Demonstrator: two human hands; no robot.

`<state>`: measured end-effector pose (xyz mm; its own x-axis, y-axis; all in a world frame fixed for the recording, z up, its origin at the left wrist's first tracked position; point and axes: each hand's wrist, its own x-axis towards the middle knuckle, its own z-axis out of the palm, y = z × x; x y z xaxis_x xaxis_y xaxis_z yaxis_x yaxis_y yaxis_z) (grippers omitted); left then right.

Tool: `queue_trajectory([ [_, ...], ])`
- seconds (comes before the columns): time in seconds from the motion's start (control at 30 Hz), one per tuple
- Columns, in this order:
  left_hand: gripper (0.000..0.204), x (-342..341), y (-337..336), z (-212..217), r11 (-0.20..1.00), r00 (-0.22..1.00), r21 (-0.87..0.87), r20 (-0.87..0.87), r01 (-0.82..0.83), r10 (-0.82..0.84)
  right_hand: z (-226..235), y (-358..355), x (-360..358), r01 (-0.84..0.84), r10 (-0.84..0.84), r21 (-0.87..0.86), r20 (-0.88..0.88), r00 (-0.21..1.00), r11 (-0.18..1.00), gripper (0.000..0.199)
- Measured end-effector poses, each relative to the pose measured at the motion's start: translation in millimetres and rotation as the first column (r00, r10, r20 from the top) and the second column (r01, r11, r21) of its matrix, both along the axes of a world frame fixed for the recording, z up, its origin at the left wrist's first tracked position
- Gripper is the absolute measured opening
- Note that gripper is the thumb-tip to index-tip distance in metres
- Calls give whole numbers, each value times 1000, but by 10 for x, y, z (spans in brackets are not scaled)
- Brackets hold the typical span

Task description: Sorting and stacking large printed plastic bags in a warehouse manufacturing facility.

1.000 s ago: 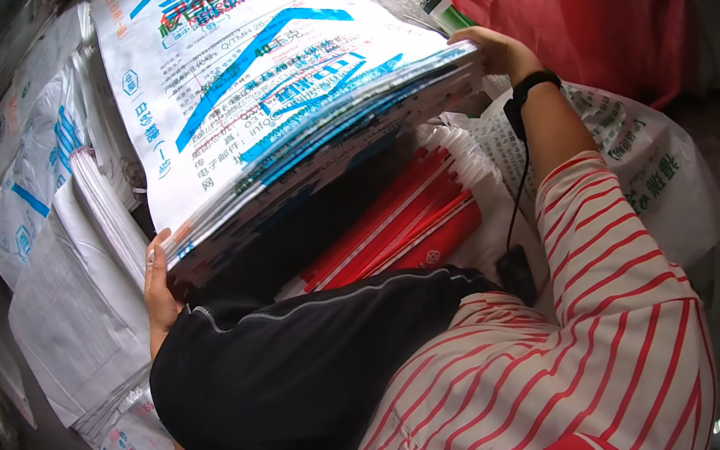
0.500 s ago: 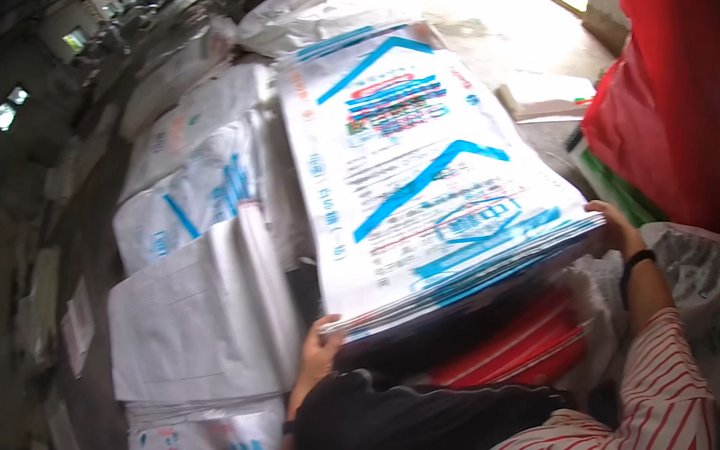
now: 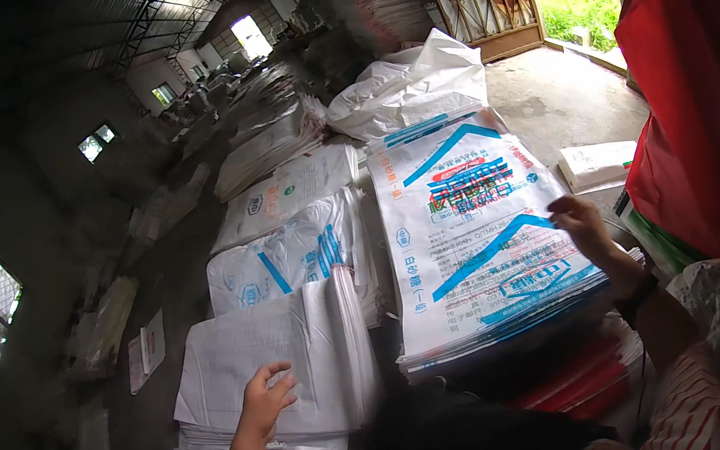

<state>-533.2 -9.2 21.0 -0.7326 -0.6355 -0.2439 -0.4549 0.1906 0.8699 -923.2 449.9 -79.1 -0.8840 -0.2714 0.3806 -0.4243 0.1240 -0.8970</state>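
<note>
A thick stack of flat white woven sacks [image 3: 405, 232] with blue, red and black print lies in the middle. My right hand [image 3: 585, 229], a dark band at its wrist, hovers over or just touches the stack's right side. Its fingers are bent a little, and nothing shows in them. Off to the left, my left hand [image 3: 264, 399] is raised in front of a pile of plain white folded sacks [image 3: 239, 379], fingers loosely curled and apart, holding nothing. Between my arms, my dark clothing hides the near edge of the stack.
More folded sack piles [image 3: 286, 191] run away on the left. A crumpled white sack [image 3: 419, 80] lies behind the stack. At right hangs a large red sheet or bag [image 3: 699, 136], near a white bundle [image 3: 597, 165] on the floor. A metal gate [image 3: 481, 6] stands at the back.
Both hands have let go of the printed stack's near corners. The left has moved left to the plain sacks; the right has moved up over the stack's right side. The view has shifted.
</note>
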Motion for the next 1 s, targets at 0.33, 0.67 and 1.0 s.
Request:
queue_trajectory([
  [0.33, 27, 892, 1078, 779, 884, 879, -10, 117, 467, -463, 1133, -2288, 2376, -785, 890, 430, -305, 338, 446, 22],
  [0.67, 33, 1186, 609, -141, 871, 865, -113, 232, 478, -445, 745, -2326, 3050, -384, 813, 720, -468, 346, 578, 20],
  [1.0, 46, 1017, 457, -562, 658, 644, -190, 519, 729, -563, 764, -2303, 2909, -395, 821, 738, -383, 423, 548, 20],
])
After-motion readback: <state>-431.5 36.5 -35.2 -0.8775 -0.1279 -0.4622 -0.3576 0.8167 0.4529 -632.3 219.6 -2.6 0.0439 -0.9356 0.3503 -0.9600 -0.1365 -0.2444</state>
